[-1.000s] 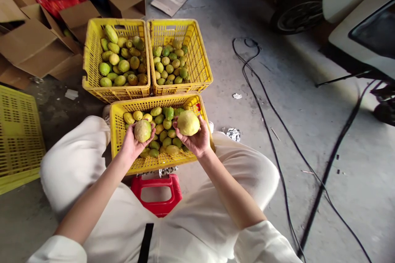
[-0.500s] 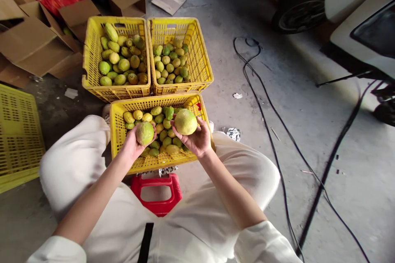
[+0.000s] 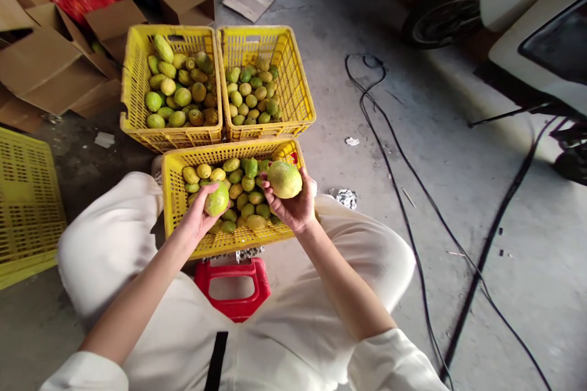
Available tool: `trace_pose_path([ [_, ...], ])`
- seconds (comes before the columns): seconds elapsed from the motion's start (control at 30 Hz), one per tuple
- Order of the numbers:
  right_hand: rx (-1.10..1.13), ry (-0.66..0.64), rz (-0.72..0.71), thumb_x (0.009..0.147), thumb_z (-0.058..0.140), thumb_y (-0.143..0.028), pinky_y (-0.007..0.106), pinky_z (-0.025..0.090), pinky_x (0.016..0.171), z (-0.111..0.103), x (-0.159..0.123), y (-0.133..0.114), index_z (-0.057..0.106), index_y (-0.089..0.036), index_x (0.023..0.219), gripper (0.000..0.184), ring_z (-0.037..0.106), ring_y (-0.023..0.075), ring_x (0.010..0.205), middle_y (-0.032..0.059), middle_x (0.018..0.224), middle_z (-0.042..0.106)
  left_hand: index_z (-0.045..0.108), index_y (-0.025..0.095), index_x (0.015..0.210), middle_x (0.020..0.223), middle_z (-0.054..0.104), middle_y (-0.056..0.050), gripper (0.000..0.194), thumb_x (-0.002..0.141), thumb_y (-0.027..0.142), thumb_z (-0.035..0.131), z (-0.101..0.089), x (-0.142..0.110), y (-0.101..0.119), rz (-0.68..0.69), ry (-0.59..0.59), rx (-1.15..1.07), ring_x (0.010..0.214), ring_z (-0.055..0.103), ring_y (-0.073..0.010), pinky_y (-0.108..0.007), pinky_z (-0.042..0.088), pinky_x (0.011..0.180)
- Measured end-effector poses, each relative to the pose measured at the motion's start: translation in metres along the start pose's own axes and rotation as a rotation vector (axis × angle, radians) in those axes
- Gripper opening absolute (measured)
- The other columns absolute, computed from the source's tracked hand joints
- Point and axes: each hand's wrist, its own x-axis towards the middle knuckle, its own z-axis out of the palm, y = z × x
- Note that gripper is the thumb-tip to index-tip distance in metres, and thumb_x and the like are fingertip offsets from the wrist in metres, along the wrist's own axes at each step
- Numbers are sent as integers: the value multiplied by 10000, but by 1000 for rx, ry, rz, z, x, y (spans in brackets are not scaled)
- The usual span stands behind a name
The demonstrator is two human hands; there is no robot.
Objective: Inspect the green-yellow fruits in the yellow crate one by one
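Note:
My left hand (image 3: 198,212) is closed round a green-yellow round fruit (image 3: 217,199) above the near yellow crate (image 3: 172,195), which holds several more of the same fruit. My right hand (image 3: 293,208) grips a bigger, paler fruit (image 3: 285,179) over the crate's right side. Both fruits are held clear of the pile below. I sit with white trousers on either side of the crate, and a red stool (image 3: 233,286) shows between my legs.
Two more yellow crates of fruit stand behind, one on the left (image 3: 132,82) and one on the right (image 3: 298,82). An upturned yellow crate (image 3: 27,201) lies far left. Cardboard boxes (image 3: 50,67) fill the back left. Black cables (image 3: 413,195) cross the concrete floor; a vehicle wheel (image 3: 440,21) stands at the back right.
My left hand has turned its fruit and lowered it slightly toward the pile. My right hand has shifted its fruit a little to the right.

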Motion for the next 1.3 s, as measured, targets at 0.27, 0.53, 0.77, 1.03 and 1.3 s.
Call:
trace_pose_path([
  [0.27,-143,56,-189,631,840,-457,389,656,720,1,0,10,603,-268,931,427,729,229,792,9,905,757,677,165,1270,1120,779,-133,326,1044,352,536,3,1,3,-98,-116,47,1008,770,-245,-316,670,820],
  [0.53,-479,82,-293,767,735,-555,413,652,813,11,-4,15,679,-284,881,300,731,246,883,0,846,742,649,144,1266,1058,771,-160,391,1089,380,393,5,-1,4,-179,-88,28,997,775,-278,-362,687,742],
  [0.77,-198,64,43,785,647,-445,470,658,880,1,1,8,672,-214,1070,368,729,326,1158,105,1041,795,677,167,1029,853,742,-59,107,954,119,617,5,-3,4,-40,-87,31,763,749,-181,-300,674,756],
  [1.03,-57,124,-8,782,753,-465,450,684,856,-5,7,10,636,-257,1031,345,765,246,897,14,875,777,720,169,1079,1002,754,-62,156,941,126,663,5,-2,7,37,-38,55,911,740,-182,-287,651,868],
  [1.3,-63,96,-52,826,645,-353,515,668,904,0,4,1,622,-235,1179,373,743,313,1130,89,1067,792,753,154,993,1085,749,-106,187,977,135,567,4,-8,9,-13,-209,166,1004,736,-223,-340,664,844],
])
